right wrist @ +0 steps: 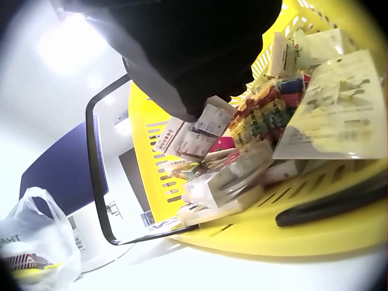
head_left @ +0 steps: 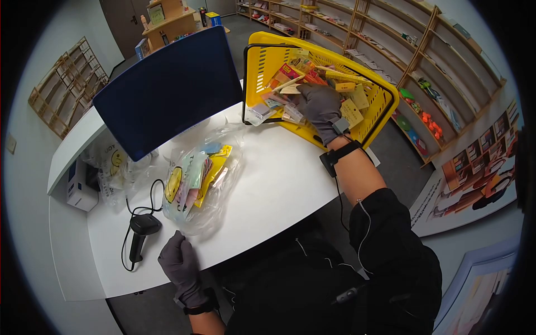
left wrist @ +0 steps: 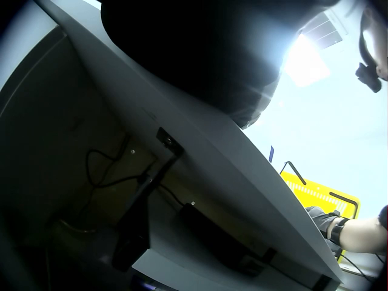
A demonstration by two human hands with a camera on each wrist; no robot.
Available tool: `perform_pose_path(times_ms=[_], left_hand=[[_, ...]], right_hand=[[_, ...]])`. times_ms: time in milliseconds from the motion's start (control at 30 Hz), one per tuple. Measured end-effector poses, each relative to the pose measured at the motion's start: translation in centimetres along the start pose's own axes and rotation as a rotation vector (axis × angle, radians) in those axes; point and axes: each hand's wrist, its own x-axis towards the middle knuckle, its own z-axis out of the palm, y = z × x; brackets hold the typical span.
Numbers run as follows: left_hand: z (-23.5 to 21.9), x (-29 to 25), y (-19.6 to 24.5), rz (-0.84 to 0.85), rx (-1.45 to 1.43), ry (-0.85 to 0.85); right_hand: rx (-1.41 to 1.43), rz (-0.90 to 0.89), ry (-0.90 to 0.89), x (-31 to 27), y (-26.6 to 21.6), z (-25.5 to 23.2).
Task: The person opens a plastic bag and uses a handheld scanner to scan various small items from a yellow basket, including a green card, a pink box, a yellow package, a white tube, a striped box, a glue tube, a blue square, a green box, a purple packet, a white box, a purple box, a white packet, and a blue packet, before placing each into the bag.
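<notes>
- Head cam: high, fisheye, looks forward and down over the white surface (head_left: 279, 184); takes in both hands, the yellow basket (head_left: 385, 100) and the shelving behind.
- Left wrist cam: sits below the surface edge (left wrist: 242, 176), faces up along its underside; far off it catches the basket (left wrist: 315, 191) and the other arm.
- Right wrist cam: very near, low inside the basket (right wrist: 273, 236), facing its contents.
- Shared: the basket appears in all three.

Gloved right hand (head_left: 321, 106) is extended far right, fingers curled downward; gloved left hand (head_left: 180, 261) is rested near, loosely curled.
</notes>
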Motion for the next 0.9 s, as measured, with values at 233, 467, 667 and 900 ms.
perform_pose_path(times_ms=[233, 467, 667, 900], left_hand=[[0.1, 0.0, -0.5, 0.015, 0.000, 0.017], [0.1, 0.1, -0.1, -0.064, -0.012, -0.025], [-0.1, 0.3, 0.8, -0.058, 0.039, -0.025], [-1.6, -0.4, 1.0, -0.036, 0.087, 0.168]], right_hand=[[0.201, 0.092, 0.255, -0.8, 1.5, 0.5], [1.430, 0.580, 0.399, -6.7, -3.4, -1.4], [1.919, 0.781, -0.115, -13.6, -9.1, -2.1], [1.807, 0.861, -0.399, -19.2, -12.9, -1.4]])
